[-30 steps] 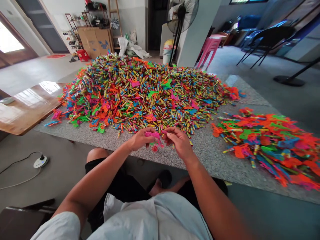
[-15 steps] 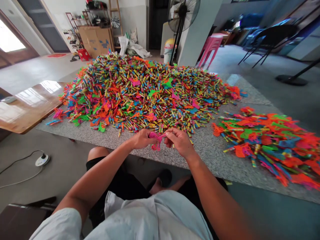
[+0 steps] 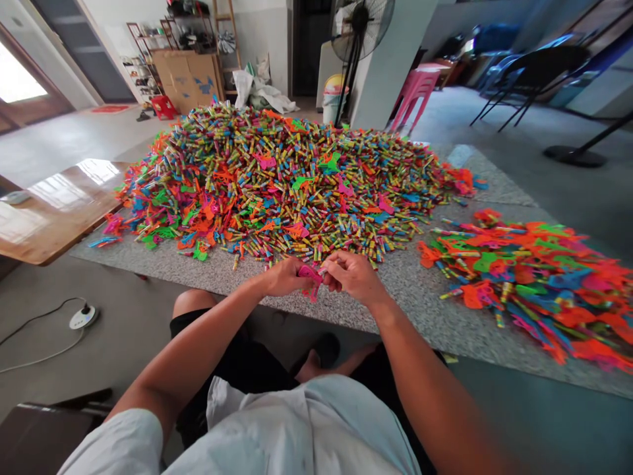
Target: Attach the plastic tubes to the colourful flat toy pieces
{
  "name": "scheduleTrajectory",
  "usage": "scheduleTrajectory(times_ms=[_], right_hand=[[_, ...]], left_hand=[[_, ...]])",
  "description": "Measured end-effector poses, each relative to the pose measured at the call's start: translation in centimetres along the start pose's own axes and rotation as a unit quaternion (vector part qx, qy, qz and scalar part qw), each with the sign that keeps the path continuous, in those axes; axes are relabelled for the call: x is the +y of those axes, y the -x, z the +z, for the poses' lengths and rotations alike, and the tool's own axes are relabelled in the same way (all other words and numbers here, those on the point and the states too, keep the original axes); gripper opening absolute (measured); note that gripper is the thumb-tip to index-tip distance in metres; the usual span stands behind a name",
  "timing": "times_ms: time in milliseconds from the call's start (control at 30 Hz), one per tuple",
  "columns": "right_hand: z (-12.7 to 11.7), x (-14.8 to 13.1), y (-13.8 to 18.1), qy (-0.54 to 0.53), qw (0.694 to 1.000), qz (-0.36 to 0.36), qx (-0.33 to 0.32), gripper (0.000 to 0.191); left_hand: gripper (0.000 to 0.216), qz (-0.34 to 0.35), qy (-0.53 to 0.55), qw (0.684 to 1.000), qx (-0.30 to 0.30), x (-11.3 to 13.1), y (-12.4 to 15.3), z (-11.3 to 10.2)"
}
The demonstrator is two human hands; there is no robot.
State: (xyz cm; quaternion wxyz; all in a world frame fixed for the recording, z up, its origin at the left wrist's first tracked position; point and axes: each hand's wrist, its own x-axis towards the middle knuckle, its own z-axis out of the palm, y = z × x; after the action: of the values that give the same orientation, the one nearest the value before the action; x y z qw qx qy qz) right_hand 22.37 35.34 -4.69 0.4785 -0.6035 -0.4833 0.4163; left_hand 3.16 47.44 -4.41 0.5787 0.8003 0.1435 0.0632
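Observation:
My left hand (image 3: 285, 277) is closed on a small pink plastic toy piece (image 3: 310, 276), just above the near edge of the grey stone slab (image 3: 420, 316). My right hand (image 3: 353, 276) pinches the same piece from the right; a small tube may be in its fingers, but I cannot make it out. Both hands meet in front of a big heap of colourful small tubes and plastic pieces (image 3: 277, 178).
A second pile of orange, green and blue plastic pieces (image 3: 534, 277) lies on the slab at the right. A glossy wooden table (image 3: 54, 211) adjoins on the left. A power strip with cable (image 3: 82, 318) lies on the floor. A standing fan (image 3: 359, 39), pink stool and chairs stand behind.
The pink piece has been turned between my fingers and my hands have drawn closer together; they stay at the same spot on the slab's near edge.

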Motion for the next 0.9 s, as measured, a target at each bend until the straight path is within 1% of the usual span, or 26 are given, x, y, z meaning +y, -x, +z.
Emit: scheduleTrajectory(times_ms=[100, 267, 467, 633, 767, 900], right_hand=[[-0.2, 0.3, -0.1, -0.016, 1.000, -0.002, 0.025, 0.031], [-0.5, 0.6, 0.0, 0.002, 1.000, 0.004, 0.013, 0.031], [-0.4, 0.1, 0.1, 0.011, 1.000, 0.010, 0.017, 0.028], [-0.1, 0.1, 0.0, -0.011, 1.000, 0.018, -0.008, 0.028], [-0.2, 0.3, -0.4, -0.059, 0.997, 0.041, -0.039, 0.028], [-0.4, 0.2, -0.6, -0.085, 0.991, 0.067, -0.073, 0.028]], left_hand=[[0.038, -0.006, 0.018, 1.000, 0.005, -0.4, -0.1, -0.1], [0.038, 0.000, 0.002, 1.000, -0.020, -0.8, 0.0, -0.3], [0.038, -0.006, 0.013, 1.000, -0.017, -0.5, 0.1, -0.4], [0.037, -0.004, 0.013, 1.000, -0.026, 0.3, 0.3, -0.5], [0.037, -0.028, 0.029, 0.998, -0.043, 0.5, 0.5, -0.7], [0.036, -0.057, 0.056, 0.995, -0.056, 0.1, 0.6, -0.8]])
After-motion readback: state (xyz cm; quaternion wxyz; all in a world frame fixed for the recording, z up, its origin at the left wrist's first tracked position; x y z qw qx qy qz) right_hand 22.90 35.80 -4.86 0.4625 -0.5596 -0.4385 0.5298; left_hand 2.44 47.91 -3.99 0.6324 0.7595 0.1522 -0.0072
